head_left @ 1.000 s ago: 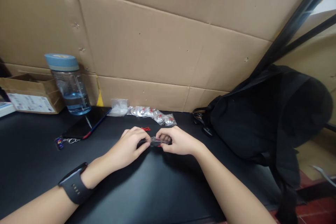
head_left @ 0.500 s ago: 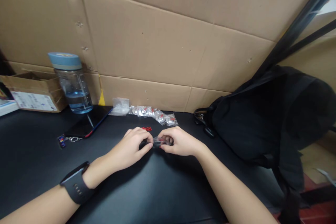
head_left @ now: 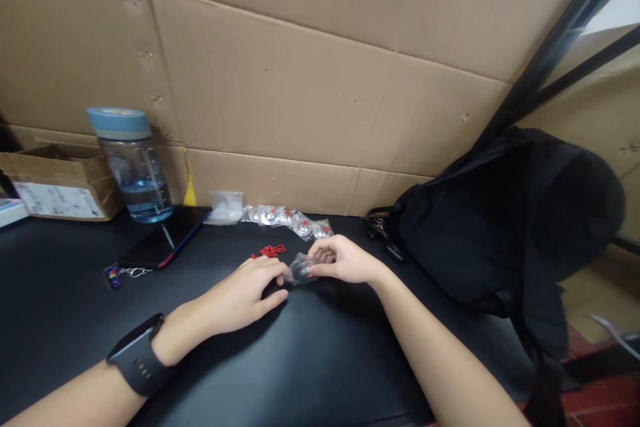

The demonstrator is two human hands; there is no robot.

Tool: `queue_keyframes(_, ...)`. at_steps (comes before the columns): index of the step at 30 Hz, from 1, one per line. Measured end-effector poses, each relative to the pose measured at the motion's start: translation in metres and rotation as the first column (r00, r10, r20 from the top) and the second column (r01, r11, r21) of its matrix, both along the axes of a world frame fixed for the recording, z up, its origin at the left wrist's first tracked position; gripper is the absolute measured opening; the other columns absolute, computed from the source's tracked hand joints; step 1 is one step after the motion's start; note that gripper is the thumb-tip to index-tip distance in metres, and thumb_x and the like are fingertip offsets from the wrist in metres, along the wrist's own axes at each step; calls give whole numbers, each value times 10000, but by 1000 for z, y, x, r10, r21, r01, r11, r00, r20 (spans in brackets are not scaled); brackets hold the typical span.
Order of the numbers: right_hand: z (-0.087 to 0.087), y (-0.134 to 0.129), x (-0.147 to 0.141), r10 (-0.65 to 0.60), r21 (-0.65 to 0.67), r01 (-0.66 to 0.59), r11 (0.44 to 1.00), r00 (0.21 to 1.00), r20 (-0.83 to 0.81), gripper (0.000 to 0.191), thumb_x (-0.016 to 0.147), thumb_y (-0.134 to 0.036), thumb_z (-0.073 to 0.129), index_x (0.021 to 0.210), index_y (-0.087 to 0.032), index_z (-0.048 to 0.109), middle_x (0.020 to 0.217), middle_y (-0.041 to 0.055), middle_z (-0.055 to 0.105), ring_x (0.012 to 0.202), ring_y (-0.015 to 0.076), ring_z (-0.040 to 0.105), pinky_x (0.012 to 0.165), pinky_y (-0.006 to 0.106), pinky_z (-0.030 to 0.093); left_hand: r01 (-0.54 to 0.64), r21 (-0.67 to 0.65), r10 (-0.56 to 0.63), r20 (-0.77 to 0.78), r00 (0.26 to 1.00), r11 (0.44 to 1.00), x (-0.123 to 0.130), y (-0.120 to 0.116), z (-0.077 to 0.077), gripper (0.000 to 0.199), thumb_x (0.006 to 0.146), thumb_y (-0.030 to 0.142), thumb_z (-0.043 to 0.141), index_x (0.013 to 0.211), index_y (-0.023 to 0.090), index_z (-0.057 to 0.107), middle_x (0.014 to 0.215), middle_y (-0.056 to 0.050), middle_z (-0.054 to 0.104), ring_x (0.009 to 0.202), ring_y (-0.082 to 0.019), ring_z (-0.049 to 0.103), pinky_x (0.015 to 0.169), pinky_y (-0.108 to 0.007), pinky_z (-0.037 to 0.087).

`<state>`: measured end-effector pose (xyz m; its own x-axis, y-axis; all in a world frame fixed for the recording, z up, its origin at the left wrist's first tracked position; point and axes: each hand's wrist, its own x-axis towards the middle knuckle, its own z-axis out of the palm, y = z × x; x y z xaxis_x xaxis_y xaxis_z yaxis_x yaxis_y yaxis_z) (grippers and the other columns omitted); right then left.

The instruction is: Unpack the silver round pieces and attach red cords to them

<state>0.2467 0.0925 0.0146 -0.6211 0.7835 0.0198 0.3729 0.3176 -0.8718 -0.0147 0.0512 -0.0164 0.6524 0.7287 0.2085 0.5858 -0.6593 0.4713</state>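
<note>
A small clear plastic packet [head_left: 301,271] is at the centre, just above the black worktop [head_left: 295,367], between the two hands. Its film is thin, glossy and crumpled, with pale reflections along the creases and a loose corner that sticks up at the top. Inside is a rounded grey-silver piece, darker in the middle and brighter where it catches the light. A spot of red shows at the packet's right side, close to the right thumb. The packet appears tilted, and its right end is covered by fingers; finer details are too small to tell.

The right hand [head_left: 347,260] has its grip closed on that right end, thumb in front and curled fingers behind. The left hand [head_left: 250,295] has a loose grip, thumb and forefinger parted, with the forefinger's tip at the packet's left edge; whether it touches the film cannot be told.

Just beyond the left hand lie red cord loops [head_left: 273,251], thin and bunched. Farther back, a row of similar packets [head_left: 302,227] overlaps along the base of the cardboard wall [head_left: 280,100], each with a shiny round silver piece and red on top. Left of the row are some clear plastic bags [head_left: 226,208], whitish and flat-sided, near the corner of a dark phone [head_left: 163,240]. A dark wristwatch [head_left: 140,355] is strapped on the left wrist.
</note>
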Motion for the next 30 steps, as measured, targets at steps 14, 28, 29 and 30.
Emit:
queue_keyframes(14, -4, 21, 11, -543, 41, 571, 820, 798, -261, 347, 678, -409, 814, 720, -183, 554, 712, 30, 678, 629, 150, 616, 586, 267, 466, -31, 77, 31, 11, 999, 997, -9, 12, -4, 141, 963, 312, 557, 979, 266, 690, 993, -24, 712, 998, -234, 628, 923, -389, 456)
queue_keyframes(28, -42, 56, 37, -641, 208, 678, 705, 735, -223, 201, 771, -367, 626, 858, -225, 513, 688, -9, 671, 655, 189, 700, 606, 273, 504, -9, 77, 8, 19, 1000, 997, -7, 10, -3, 148, 961, 305, 562, 978, 262, 703, 980, -25, 715, 973, -226, 631, 893, -377, 462)
queue_keyframes(29, -44, 57, 36, -624, 185, 660, 728, 749, -222, 186, 774, -359, 617, 863, -219, 532, 702, -2, 674, 673, 190, 703, 611, 273, 510, -12, 74, 11, 16, 1000, 997, -7, 10, -3, 144, 959, 300, 564, 981, 264, 702, 982, -22, 715, 980, -226, 630, 895, -377, 460)
queue_keyframes(30, -45, 57, 35, -608, 166, 640, 750, 766, -208, 173, 774, -343, 611, 873, -209, 565, 721, 9, 681, 689, 187, 702, 621, 275, 515, -13, 71, 12, 14, 1000, 997, -7, 10, -3, 140, 957, 296, 567, 981, 266, 701, 985, -19, 715, 987, -226, 629, 898, -376, 458)
